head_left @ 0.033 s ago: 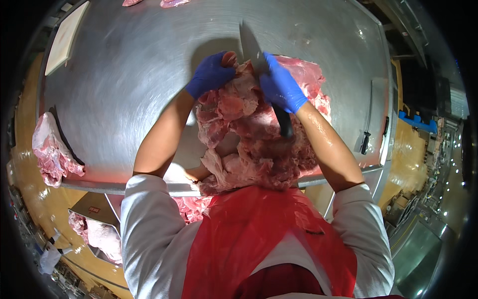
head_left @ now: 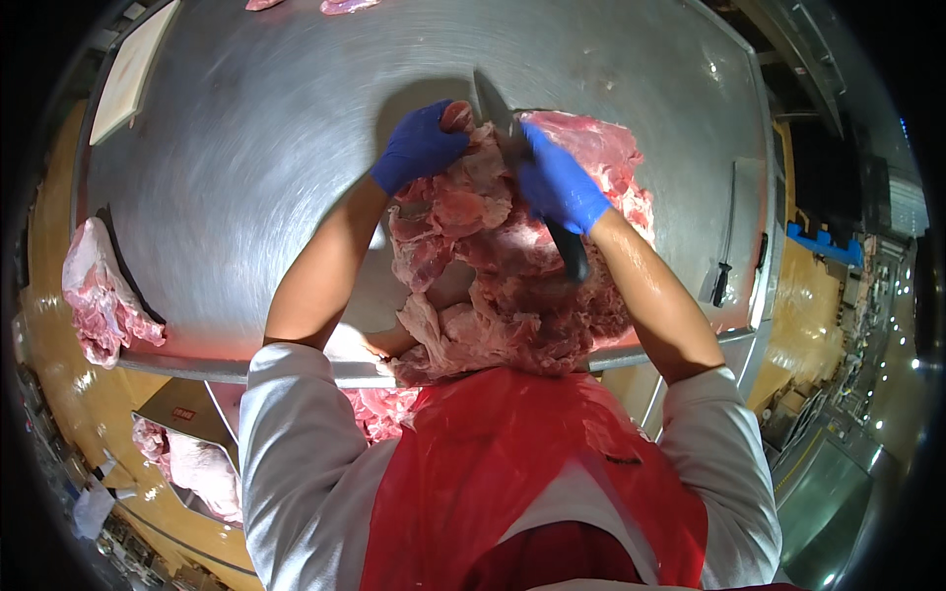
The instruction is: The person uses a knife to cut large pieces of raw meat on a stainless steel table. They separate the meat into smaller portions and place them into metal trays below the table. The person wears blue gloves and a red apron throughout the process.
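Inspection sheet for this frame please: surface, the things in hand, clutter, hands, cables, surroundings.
Surface: steel table, bare metal, wet sheen.
Things in hand: large raw meat slab lying at the near edge; knife, blade pointing away.
Clutter: meat piece hanging over the left edge; white board far left; scraps at the far edge; dark-handled tool at right.
Hands: left hand, blue glove, gripping the meat; right hand, blue glove, closed on the knife.
Cables: nothing seen.
Surroundings: yellow floor; tray of meat below the table.

Packages, labels, signs, screens — none clearly identifiable. Nearest candidate: a flat pale rectangular board [head_left: 133, 64] at the steel table's [head_left: 246, 177] far left corner — cream-coloured, unmarked, its kind cannot be told.
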The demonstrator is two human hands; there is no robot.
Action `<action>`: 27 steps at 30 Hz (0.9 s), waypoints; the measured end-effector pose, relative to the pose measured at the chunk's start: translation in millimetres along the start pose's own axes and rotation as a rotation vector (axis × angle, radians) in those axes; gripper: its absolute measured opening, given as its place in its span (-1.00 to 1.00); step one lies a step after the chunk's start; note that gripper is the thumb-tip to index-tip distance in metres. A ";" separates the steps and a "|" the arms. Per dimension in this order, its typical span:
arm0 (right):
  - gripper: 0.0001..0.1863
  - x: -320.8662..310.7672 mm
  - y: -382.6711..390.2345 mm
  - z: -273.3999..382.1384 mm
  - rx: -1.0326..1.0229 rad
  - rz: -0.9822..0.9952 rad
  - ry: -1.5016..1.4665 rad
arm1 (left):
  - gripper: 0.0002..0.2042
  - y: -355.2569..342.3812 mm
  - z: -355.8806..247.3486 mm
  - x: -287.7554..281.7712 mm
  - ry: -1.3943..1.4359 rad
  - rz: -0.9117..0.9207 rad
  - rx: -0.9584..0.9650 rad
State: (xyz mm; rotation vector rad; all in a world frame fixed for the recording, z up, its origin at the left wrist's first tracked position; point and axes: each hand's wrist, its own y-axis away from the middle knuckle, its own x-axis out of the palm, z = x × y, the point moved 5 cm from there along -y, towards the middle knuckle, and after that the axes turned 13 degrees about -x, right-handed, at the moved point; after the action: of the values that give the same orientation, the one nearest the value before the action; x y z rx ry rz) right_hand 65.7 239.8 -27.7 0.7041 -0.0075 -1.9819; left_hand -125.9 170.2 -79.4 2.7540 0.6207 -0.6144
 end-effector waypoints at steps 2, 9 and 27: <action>-0.25 9.8 9.2 6.2 0.042 0.060 0.052 | -0.68 6.4 -9.0 -3.7 -0.067 -0.065 0.056; -0.09 4.1 105.6 3.6 -0.142 0.209 0.511 | -0.68 6.4 -20.9 -10.5 -0.049 -0.116 0.005; -0.71 -190.0 125.8 -132.3 -0.165 -0.619 -0.076 | -0.44 172.5 -60.6 104.6 -0.012 -0.234 0.095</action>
State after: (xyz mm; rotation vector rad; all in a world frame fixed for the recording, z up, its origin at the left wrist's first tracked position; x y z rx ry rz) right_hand 295.2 368.0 -11.0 0.5621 0.3637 -2.5600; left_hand 59.5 75.3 -48.0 2.7842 0.9436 -0.7266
